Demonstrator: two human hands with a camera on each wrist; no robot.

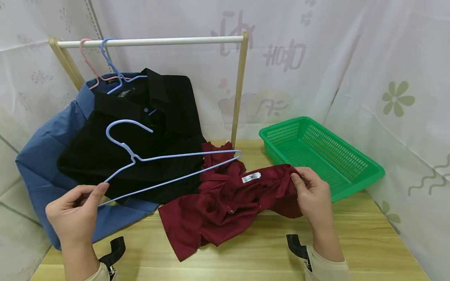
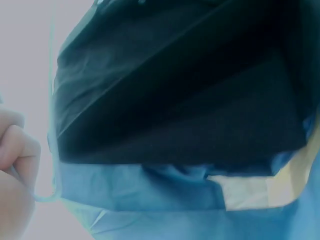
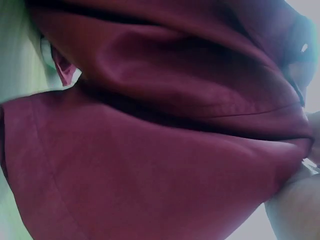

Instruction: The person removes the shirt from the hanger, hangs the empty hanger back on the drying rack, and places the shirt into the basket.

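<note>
In the head view, my left hand (image 1: 75,208) pinches one end of a light blue clothes hanger (image 1: 183,155), whose hook points up and whose bar reaches right. My right hand (image 1: 313,191) pinches the edge of a dark red shirt (image 1: 218,207) between thumb and fingers. The shirt lies crumpled on the table, with its held part lifted and a white label (image 1: 251,177) showing. The hanger's far end is over the shirt's upper part; whether they touch I cannot tell. In the right wrist view, the shirt (image 3: 150,165) fills most of the picture.
A rack with a white rail (image 1: 158,41) and wooden posts stands at the back left. On it hang a black shirt (image 1: 168,117) and a blue garment (image 1: 49,136), on a blue and a pink hanger (image 1: 88,62). A green basket (image 1: 351,156) sits at the right on the wooden table (image 1: 253,253).
</note>
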